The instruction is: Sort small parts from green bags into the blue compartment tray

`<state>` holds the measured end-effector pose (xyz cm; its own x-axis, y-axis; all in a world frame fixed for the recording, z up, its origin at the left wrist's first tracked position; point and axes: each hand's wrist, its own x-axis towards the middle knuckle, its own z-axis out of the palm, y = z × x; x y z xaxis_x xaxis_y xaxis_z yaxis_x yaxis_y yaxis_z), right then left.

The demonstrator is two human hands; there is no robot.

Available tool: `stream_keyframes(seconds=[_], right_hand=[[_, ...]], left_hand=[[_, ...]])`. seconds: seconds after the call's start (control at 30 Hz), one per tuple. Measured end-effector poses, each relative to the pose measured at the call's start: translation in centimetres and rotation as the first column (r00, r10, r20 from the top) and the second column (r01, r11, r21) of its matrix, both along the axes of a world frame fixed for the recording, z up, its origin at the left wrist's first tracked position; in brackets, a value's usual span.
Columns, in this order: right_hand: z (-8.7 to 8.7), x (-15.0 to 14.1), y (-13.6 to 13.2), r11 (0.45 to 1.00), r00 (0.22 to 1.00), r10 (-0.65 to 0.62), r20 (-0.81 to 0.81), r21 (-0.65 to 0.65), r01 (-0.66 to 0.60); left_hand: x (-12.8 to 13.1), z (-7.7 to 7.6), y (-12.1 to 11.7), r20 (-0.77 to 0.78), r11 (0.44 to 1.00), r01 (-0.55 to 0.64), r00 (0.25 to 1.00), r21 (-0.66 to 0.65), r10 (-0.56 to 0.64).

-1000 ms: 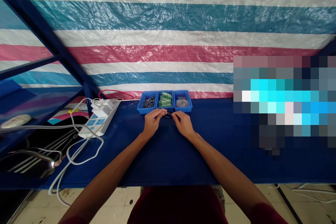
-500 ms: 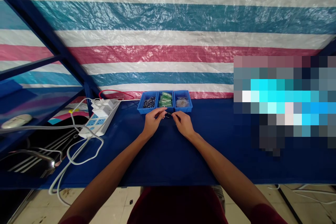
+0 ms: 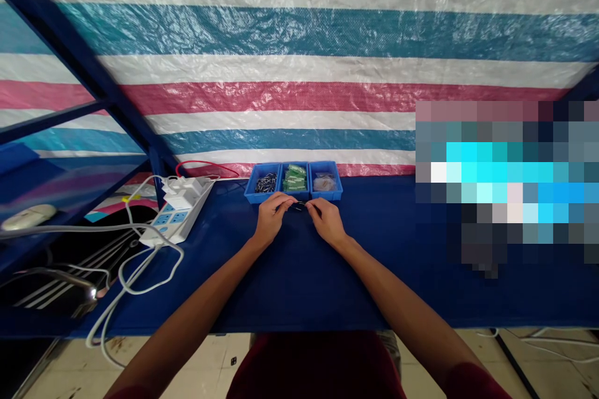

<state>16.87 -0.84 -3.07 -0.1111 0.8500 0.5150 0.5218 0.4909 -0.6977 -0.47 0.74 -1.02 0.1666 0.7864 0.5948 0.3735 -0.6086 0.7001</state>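
My left hand (image 3: 271, 219) and my right hand (image 3: 328, 219) face each other over the table, just in front of three blue bins. Fingers of both are pinched together around small, thin dark pieces with pale, wire-like ends (image 3: 301, 203), which span the gap between the fingertips. Their exact kind is too small to make out. Behind my left hand, the left bin (image 3: 255, 198) holds small dark parts with shiny metal ends (image 3: 266, 182). Flat green pieces (image 3: 294, 177) fill the middle bin. Clear plastic bags or pieces (image 3: 324, 182) lie in the right bin.
A white power strip (image 3: 161, 234) with plugs and looping white cables (image 3: 180, 262) lies on the left of the blue table (image 3: 299, 287). Farther left, a white computer mouse (image 3: 29, 217) rests on a shelf. Striped sheeting (image 3: 299, 93) hangs behind. The right side is pixelated.
The fingers of my left hand have closed up more, and the thin dark pieces have shifted slightly between the fingertips. My right hand stays nearly still.
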Motion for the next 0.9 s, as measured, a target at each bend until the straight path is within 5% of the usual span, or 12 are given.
stream_keyframes(seconds=[0.23,0.4,0.9], right_hand=[[0.06,0.0,-0.04,1.0,1.0,0.005,-0.009,0.001,-0.005],[-0.07,0.0,0.03,1.0,1.0,0.008,-0.001,0.007,-0.008],[-0.01,-0.03,0.02,1.0,1.0,0.02,-0.005,-0.001,-0.02]], left_hand=[[0.07,-0.07,0.21,-0.03,1.0,0.008,1.0,0.015,-0.007],[0.08,-0.27,0.26,0.026,0.991,0.062,0.998,-0.119,-0.059],[0.06,0.13,-0.12,0.086,0.974,-0.031,0.995,-0.224,0.051]])
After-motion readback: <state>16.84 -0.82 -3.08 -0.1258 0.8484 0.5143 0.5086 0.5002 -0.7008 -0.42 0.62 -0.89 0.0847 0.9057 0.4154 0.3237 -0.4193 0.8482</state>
